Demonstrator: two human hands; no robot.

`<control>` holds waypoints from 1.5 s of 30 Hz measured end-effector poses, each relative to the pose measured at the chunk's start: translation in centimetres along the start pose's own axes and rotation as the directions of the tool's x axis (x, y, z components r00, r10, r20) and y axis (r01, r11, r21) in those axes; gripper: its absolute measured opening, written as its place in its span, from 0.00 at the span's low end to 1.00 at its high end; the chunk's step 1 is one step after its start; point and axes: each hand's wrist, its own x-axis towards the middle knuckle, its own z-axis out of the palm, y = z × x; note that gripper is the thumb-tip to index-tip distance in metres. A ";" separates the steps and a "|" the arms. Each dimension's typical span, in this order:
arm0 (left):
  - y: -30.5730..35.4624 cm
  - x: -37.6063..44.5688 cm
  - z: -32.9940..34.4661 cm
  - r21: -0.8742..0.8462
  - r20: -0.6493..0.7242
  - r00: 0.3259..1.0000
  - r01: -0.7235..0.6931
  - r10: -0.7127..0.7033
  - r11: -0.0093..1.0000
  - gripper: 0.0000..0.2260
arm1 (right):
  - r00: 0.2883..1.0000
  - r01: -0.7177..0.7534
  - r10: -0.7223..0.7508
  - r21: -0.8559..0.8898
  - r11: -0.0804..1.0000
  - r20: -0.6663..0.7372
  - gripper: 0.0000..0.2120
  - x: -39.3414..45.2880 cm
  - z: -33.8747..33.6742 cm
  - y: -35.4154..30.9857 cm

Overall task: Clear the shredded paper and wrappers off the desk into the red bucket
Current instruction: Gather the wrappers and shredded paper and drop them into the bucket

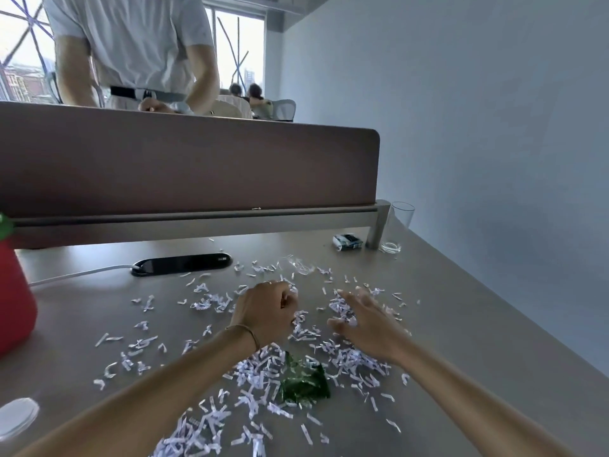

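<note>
White shredded paper lies scattered over the middle of the grey desk. A crumpled green wrapper sits among the strips near me. A clear crumpled wrapper lies farther back. My left hand is curled into a fist over the strips, with bits of paper showing at its fingers. Fingers spread, my right hand rests on a small heap of strips. The red bucket stands at the left edge, partly out of view.
A black cable port with a white cable is set in the desk behind the paper. A cigarette pack and an empty glass stand at the back right by the brown divider. Another person stands behind it.
</note>
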 end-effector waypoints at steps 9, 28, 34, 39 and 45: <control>-0.5 -1.0 -1.7 0.060 0.077 0.994 0.077 -0.081 0.995 0.17 | 0.954 0.241 -0.246 -0.052 0.969 -0.168 0.31 0.0 2.5 -0.5; -1.4 -3.4 -4.6 0.137 0.144 0.981 0.109 -0.129 0.985 0.17 | 0.922 0.242 -0.290 -0.203 0.949 -0.256 0.20 0.2 2.5 -2.1; -2.0 -3.7 -7.1 0.139 0.149 0.967 0.189 -0.209 0.972 0.21 | 0.929 0.263 -0.243 0.034 0.964 -0.280 0.18 1.7 1.2 -5.7; -2.4 -4.9 -10.8 0.201 0.107 0.958 0.243 -0.268 0.949 0.18 | 0.885 0.393 -0.318 0.182 0.901 -0.339 0.20 1.9 -0.7 -10.8; -2.6 -6.4 -16.7 0.262 0.003 0.954 0.288 -0.299 0.921 0.13 | 0.805 0.536 -0.419 0.211 0.818 -0.420 0.20 0.6 -3.8 -18.4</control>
